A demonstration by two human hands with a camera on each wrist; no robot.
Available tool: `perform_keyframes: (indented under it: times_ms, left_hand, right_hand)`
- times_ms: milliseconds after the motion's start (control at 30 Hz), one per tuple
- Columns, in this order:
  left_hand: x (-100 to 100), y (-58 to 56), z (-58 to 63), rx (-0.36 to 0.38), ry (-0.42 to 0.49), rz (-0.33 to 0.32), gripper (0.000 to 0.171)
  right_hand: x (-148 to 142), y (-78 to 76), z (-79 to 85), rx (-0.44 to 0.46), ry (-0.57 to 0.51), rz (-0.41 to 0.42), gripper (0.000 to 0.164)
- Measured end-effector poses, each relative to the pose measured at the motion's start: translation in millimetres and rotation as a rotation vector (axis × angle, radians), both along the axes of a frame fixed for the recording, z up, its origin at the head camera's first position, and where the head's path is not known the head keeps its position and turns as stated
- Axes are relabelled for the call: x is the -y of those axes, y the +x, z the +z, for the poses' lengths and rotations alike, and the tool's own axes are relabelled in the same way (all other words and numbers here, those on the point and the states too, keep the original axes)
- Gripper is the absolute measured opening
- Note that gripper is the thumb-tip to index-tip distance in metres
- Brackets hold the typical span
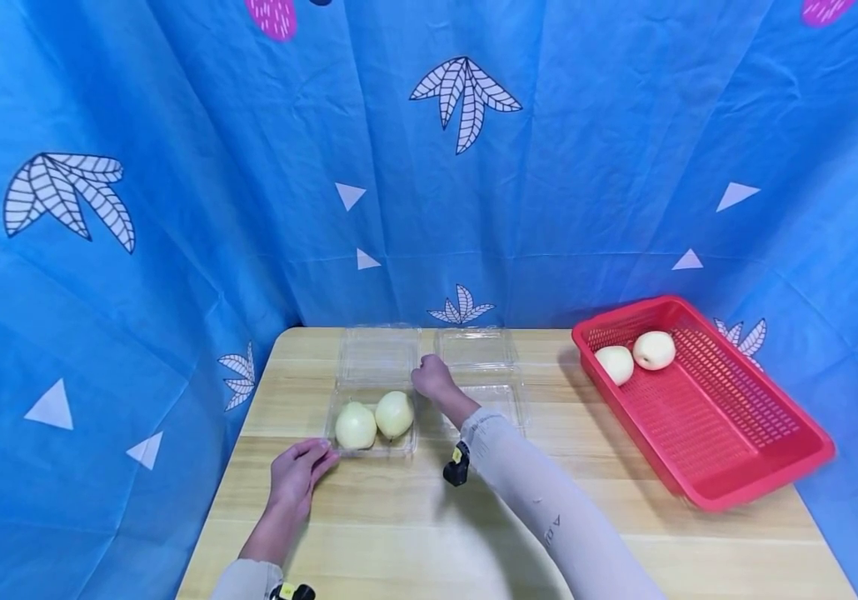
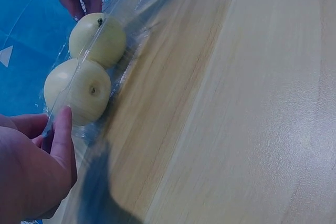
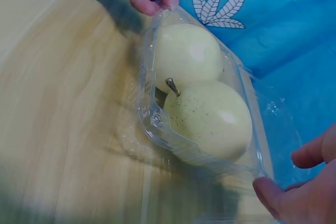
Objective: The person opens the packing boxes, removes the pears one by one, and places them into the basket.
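Note:
Two pale yellow-green round pears [image 1: 356,426] sit side by side in a clear plastic clamshell box [image 1: 399,447], whose lid [image 1: 380,354] lies folded back behind it. My left hand [image 1: 296,479] pinches the box's front left corner between thumb and fingers. At the back right corner, near the hinge, my right hand [image 1: 433,377] grips the edge. In the right wrist view, the thumb and a finger of that right hand [image 3: 310,187] lie either side of the clear rim, close to the pear with the stem [image 3: 210,121].
A second clear clamshell box [image 1: 477,346] stands with its lid back, just right of the first, partly behind my right forearm. A red plastic basket [image 1: 736,433] on the right holds two more pears [image 1: 654,350]. A blue patterned curtain [image 1: 459,208] hangs along the table's back and sides.

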State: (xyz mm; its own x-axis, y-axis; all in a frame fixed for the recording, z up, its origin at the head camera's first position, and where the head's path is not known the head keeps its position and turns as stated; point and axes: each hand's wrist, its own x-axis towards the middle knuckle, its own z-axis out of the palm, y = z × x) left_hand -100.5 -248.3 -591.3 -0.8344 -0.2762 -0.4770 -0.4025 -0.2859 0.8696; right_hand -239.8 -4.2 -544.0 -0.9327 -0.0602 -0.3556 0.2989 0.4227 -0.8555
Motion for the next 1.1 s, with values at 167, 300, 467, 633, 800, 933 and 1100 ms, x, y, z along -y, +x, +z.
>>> perform_keyframes:
  times_ms: [167,300,467,633,800,933,1100]
  left_hand:
    - [-0.4,-0.6,0.4,0.008,-0.007,-0.004,0.037]
    - [-0.6,-0.6,1.1,0.010,-0.012,-0.009,0.039]
    - [-1.5,0.6,1.7,0.014,-0.013,-0.005,0.042]
    - [-1.8,2.4,0.8,0.011,-0.011,0.005,0.043]
    - [-2.0,3.2,0.0,0.003,-0.009,0.007,0.043]
    - [-2.4,3.1,0.0,0.000,-0.004,0.006,0.043]
    - [-2.4,3.5,0.6,-0.008,0.004,-0.001,0.046]
  right_hand:
    - [-1.4,1.6,0.4,0.033,-0.045,-0.025,0.056]
    - [-1.9,2.6,1.2,0.037,-0.056,-0.033,0.057]
    - [-1.6,4.2,2.6,0.054,-0.072,-0.038,0.058]
    - [-1.1,8.2,3.9,0.062,-0.078,-0.029,0.060]
    - [-1.6,10.5,4.2,0.068,-0.074,-0.031,0.061]
    - [-2.1,11.6,4.0,0.068,-0.065,-0.014,0.061]
    - [-3.6,15.2,6.1,0.080,-0.080,0.017,0.061]
